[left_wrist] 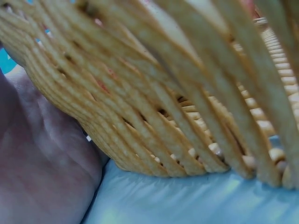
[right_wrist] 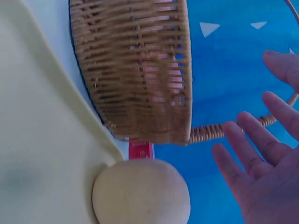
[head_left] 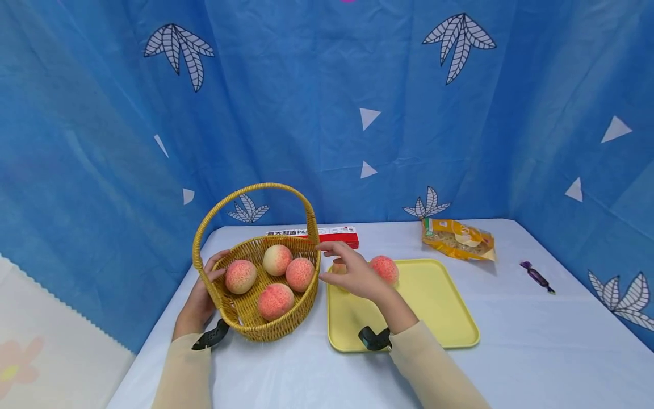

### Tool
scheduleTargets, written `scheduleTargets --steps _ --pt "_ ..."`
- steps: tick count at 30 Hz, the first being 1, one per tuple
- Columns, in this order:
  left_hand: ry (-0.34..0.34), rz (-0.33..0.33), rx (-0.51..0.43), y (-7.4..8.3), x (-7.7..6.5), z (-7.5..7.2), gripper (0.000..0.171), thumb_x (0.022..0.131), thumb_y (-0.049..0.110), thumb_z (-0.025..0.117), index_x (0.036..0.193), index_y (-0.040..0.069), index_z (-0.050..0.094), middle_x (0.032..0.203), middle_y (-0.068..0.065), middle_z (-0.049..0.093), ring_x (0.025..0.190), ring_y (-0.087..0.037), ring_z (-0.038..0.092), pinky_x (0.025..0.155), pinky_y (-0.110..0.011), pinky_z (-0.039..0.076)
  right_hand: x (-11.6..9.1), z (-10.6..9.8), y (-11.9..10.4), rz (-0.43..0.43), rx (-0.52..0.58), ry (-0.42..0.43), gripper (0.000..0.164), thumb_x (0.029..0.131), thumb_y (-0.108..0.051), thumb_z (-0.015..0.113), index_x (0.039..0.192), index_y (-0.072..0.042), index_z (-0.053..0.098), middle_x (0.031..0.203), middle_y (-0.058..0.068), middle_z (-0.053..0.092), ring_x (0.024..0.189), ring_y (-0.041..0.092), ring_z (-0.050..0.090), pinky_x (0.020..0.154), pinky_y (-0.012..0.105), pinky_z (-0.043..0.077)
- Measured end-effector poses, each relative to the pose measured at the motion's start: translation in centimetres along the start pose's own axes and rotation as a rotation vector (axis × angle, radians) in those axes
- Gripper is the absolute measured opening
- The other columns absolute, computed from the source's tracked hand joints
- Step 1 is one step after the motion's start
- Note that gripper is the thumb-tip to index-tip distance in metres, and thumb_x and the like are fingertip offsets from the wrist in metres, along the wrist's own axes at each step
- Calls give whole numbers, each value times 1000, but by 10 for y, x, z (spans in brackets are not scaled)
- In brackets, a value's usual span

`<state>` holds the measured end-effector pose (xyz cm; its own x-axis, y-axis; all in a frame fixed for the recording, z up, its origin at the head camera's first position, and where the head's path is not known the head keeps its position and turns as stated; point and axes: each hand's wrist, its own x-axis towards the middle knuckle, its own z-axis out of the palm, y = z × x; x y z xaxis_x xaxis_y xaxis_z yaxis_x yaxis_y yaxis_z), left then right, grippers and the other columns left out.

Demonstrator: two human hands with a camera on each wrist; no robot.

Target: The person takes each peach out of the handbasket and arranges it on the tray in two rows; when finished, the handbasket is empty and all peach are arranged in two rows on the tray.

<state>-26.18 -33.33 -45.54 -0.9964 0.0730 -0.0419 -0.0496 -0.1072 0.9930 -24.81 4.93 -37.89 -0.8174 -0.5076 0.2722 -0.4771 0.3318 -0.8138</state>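
Note:
A yellow wicker basket [head_left: 265, 332] with a tall arched handle stands on the left of the table and holds several pink and cream peaches, one peach [head_left: 276, 301] nearest the front. My left hand [head_left: 200, 298] grips its left side, fingers over the rim; in the left wrist view the palm [left_wrist: 42, 154] lies along the weave [left_wrist: 140, 116]. Just off the basket's right rim is my right hand [head_left: 352, 272], its fingers spread and nothing in them. Two peaches sit on the yellow tray [head_left: 424, 318]: one peach [head_left: 384, 269] beside that hand, another [right_wrist: 141, 193] partly behind it.
Behind the basket lies a red and white pasta box [head_left: 339, 234]. An orange pasta bag [head_left: 458, 239] rests at the back right, with a purple wrapped candy [head_left: 537, 276] farther right. Blue curtain [head_left: 327, 113] surrounds the white-covered table [head_left: 521, 352].

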Motion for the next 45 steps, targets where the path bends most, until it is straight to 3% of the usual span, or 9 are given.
scheduleTargets --steps 4,12,27,36,41,45 --pt "3 -3 2 1 0 0 53 104 28 43 155 33 28 151 6 31 131 -13 39 95 -22 45 4 9 -6 -30 5 -41 58 89 -15 74 141 -14 50 141 5 54 132 32 52 108 53 43" --pt "-1 1 -8 -2 1 -2 53 103 28 43 154 33 29 149 8 33 132 -13 39 97 -23 43 10 25 -18 -79 50 -116 56 90 -13 73 141 -12 50 142 13 52 131 32 52 108 53 44" --pt "7 5 11 0 0 1 52 103 29 41 154 34 29 152 5 31 133 -14 38 99 -25 42 17 45 -17 -42 -34 -231 54 91 -22 73 141 -21 52 134 -1 58 125 22 58 102 38 51" --pt "0 2 -3 3 -3 4 53 104 27 41 155 33 28 154 4 28 133 -13 37 99 -23 41 27 50 -14 -83 -223 -282 52 90 -30 75 138 -26 58 133 -10 59 125 14 55 104 32 47" --pt "-1 8 0 4 -4 5 52 104 25 39 155 31 27 152 5 30 132 -12 38 98 -23 42 32 56 -16 -121 -372 -317 52 89 -35 74 138 -31 58 140 -16 57 132 8 50 108 36 44" --pt "4 3 0 3 -2 3 52 104 25 39 154 32 28 151 6 31 132 -12 38 99 -25 42 33 58 -19 -103 -421 -338 54 88 -37 75 139 -34 57 143 -16 56 134 6 50 108 37 45"
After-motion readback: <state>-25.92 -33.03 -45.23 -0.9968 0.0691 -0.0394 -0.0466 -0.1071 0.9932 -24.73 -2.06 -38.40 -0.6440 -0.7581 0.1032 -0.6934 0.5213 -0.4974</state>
